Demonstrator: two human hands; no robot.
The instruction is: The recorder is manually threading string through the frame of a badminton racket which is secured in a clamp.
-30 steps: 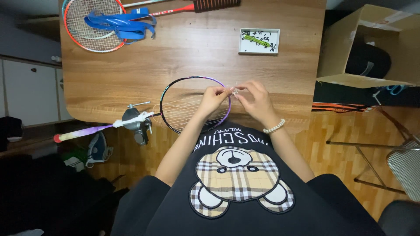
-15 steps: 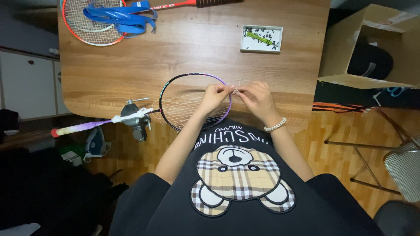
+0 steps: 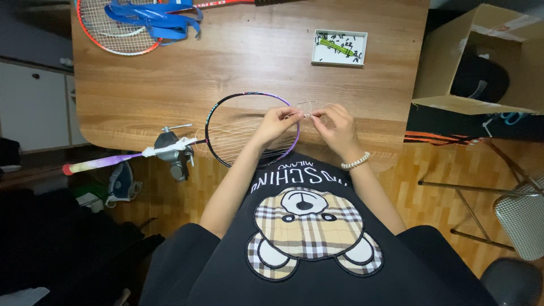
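Little has changed over the last sec: both hands sit where they were at the racket's right rim, and only the view has drifted a bit, so the red racket and blue tape at the table's far left corner sit closer to the top edge. Left hand has fingers narrow, pinched on the pale string just at the purple-black racket frame; right hand, w/ a bead bracelet on the wrist, also pinches the string, fingertips nearly meeting the left's. Whether a small tool sits between them I can't tell, too small. Racket lies flat at the table near edge, head on the wood, shaft clamped in a grey vise, handle sticking out left past the edge. Loose string loops over the head, only partly woven. Judging by that, the stringing is mid-way, fine work at one spot on the rim. White tray w/ small bits sits well apart, untouched; cardboard box off to the right.
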